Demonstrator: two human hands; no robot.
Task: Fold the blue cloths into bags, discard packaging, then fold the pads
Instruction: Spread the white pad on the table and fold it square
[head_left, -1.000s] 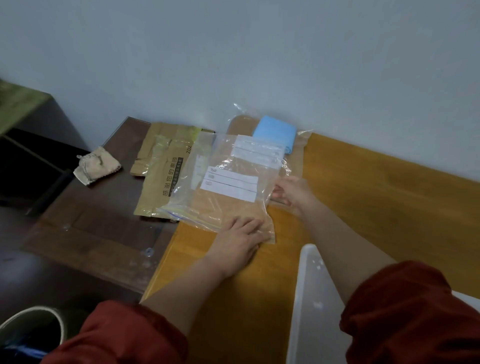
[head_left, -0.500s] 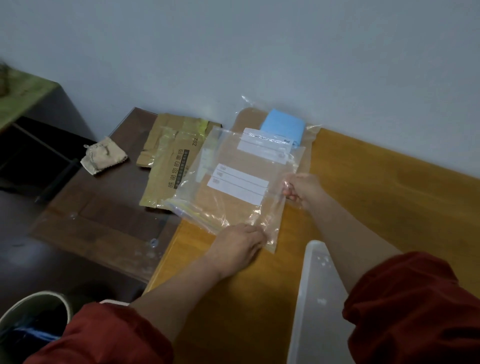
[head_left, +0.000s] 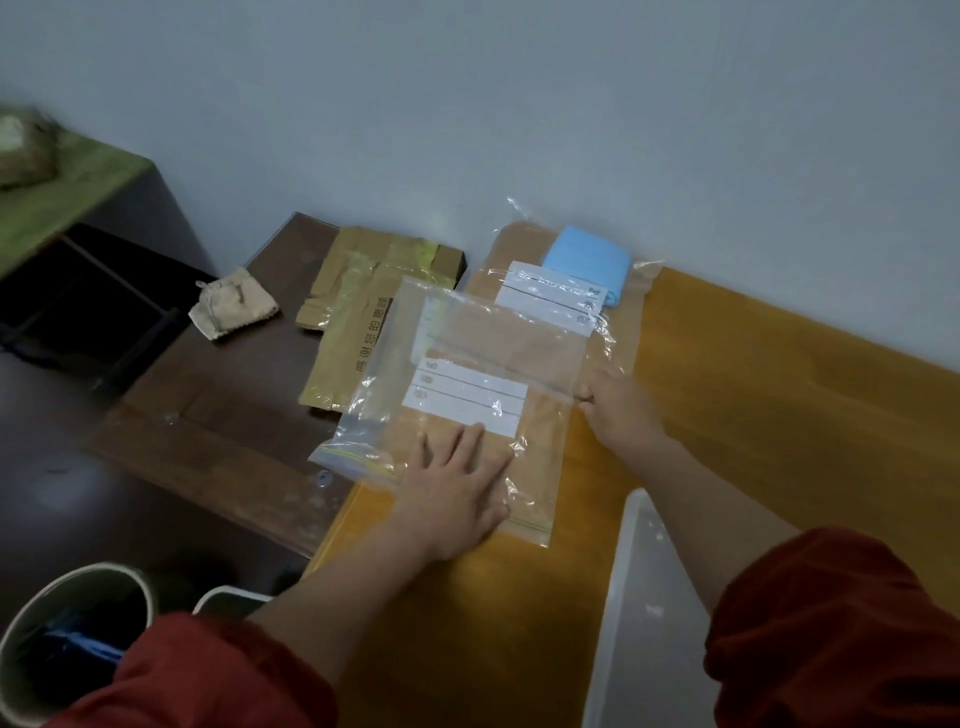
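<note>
Left hand (head_left: 457, 499) lay flat on the clear bag (head_left: 483, 343); right hand (head_left: 618, 410) pinched its edge (blue cloth (head_left: 587, 257) beyond).

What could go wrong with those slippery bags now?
1. The top bag lies across the far bag; pulling it with the right hand might drag that bag and its cloth along.
2. Its left side hangs off the yellow table over the envelopes; if the flat left hand lifts, it could slide off.
</note>
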